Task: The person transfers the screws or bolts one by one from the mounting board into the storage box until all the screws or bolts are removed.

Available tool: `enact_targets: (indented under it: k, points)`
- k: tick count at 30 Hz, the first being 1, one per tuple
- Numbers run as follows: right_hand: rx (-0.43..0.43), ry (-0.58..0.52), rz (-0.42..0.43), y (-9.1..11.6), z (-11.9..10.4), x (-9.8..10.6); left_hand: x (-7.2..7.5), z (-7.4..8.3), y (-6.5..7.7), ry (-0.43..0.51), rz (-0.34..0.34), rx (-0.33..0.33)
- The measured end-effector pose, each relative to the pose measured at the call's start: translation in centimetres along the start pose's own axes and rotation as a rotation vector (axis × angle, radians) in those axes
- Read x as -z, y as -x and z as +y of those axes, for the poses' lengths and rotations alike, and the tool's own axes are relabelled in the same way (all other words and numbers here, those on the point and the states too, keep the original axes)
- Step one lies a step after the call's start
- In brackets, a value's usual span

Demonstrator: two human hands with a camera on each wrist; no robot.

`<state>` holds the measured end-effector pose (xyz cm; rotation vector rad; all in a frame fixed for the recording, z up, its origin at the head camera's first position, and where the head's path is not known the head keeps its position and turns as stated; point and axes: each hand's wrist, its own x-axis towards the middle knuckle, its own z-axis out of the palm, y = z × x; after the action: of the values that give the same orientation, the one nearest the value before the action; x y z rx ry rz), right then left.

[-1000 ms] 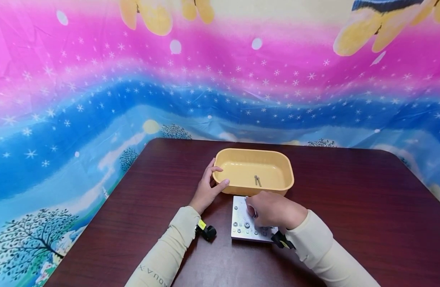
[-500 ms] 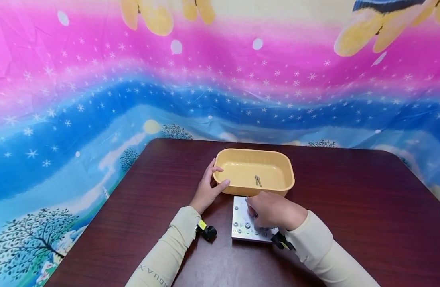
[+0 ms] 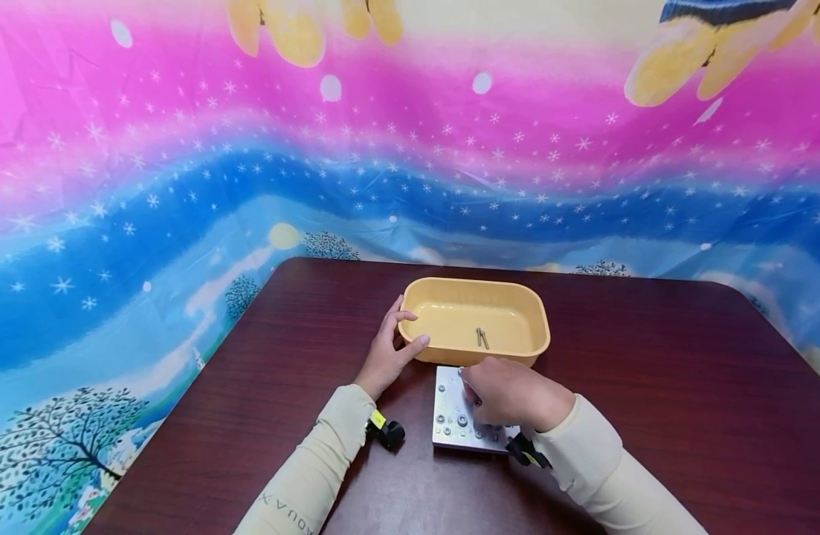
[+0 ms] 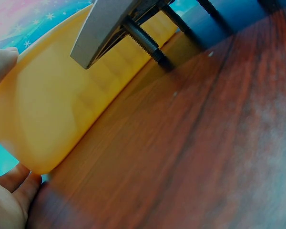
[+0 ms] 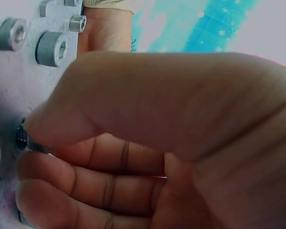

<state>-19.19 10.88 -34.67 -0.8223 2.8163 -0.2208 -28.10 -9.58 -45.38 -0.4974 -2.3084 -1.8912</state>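
Note:
My left hand (image 3: pixel 386 355) grips the left end of a yellow plastic bin (image 3: pixel 443 355), thumb on the near rim and fingers around the side. Just in front of it is a silver metal plate (image 3: pixel 446 405) with several socket head screws (image 5: pixel 52 49) in its holes. Over the plate's right part, my right hand (image 3: pixel 513 394) pinches a screw (image 5: pixel 22 136) between thumb and fingers. A bit of its dark thread shows at the plate's surface; its head is mostly hidden. Threaded shanks (image 4: pixel 144 39) stick out beneath the plate in the left wrist view.
Two loose screws (image 3: pixel 482 338) lie inside the bin. Bin and plate are on a dark red-brown wooden table (image 3: pixel 650 371). A colourful printed cloth (image 3: pixel 410 148) hangs behind the table and along its sides. Small black cameras (image 3: pixel 387 432) are strapped at the wrists.

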Motion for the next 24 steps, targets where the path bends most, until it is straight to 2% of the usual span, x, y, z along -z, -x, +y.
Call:
enact_targets:
  k: [8, 18, 24]
  points:
    - [0.016, -0.022, 0.038, 0.0, -0.1, 0.2, 0.3, 3.1, 0.9, 0.003, -0.021, 0.011]
    - [-0.009, 0.004, 0.032, 0.1, 0.0, 0.5, 0.3, 3.3, 1.0, 0.003, -0.028, 0.005]
    - [-0.034, -0.032, 0.007, 0.3, 0.0, 0.8, 0.4, 3.3, 1.0, -0.009, -0.032, 0.004]
